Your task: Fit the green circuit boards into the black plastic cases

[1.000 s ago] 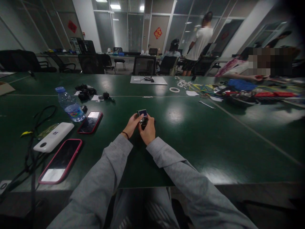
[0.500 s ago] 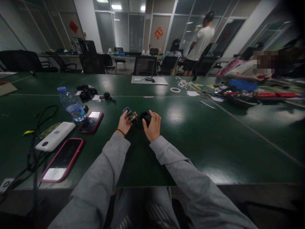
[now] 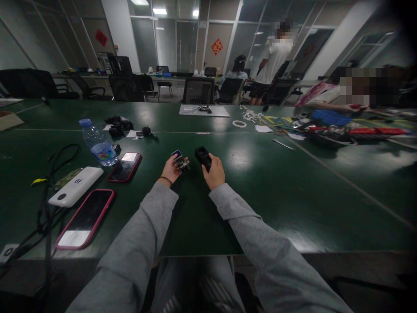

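Hands (image 3: 169, 170) are partly curled, the left (image 3: 169, 170) holding a circuit board (image 3: 183, 164), the right (image 3: 215, 172) a black case (image 3: 203, 156).

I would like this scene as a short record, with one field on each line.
Left hand: the left hand holds a green circuit board
Right hand: the right hand holds a black case, apart from the board
To their left: water bottle, white oblong device, two phones
To their right: slim metal tool, white ring
Surface: green table
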### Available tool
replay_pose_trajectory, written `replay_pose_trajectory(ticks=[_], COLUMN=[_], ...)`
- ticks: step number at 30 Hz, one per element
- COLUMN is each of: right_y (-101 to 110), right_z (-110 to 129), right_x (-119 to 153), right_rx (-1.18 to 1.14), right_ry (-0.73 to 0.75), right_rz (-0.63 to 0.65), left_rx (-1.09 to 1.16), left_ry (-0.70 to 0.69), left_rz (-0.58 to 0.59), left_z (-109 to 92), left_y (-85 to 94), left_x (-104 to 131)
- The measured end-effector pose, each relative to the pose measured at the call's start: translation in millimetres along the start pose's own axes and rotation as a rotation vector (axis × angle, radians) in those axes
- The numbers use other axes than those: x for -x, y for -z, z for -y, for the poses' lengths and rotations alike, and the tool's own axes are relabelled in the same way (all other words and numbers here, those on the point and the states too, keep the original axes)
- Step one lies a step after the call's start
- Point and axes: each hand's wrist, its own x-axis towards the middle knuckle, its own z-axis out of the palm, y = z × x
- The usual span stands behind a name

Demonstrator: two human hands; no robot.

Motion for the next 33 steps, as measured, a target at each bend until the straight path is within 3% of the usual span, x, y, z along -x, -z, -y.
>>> replay_pose_trajectory(ticks=[6,13,21,33], right_y=[-1.6,-5.4,-9.5,-14.4], right_z=[5.2,15.5,16.5,10.9], right_x=[2.6,7.6,11.7,12.1], right_rx=[-0.081,-0.111,-0.179,-0.119], right_ry=[0.021,0.052,0.108,0.172], right_rz=[-0.056,-0.031,0.105,0.203], left_rx=[-0.096,-0.121,-0.119,-0.172], left_ry=[0.036,0.064,0.030,-0.003], left_rz=[0.041,0.025,-0.022,0.022], left_z=[3.6,8.7,7.0,10.4], left_y=[-2.9,-9.8,-5.9,3.5], left_x=[0.6,4.4,0.3,-12.4])
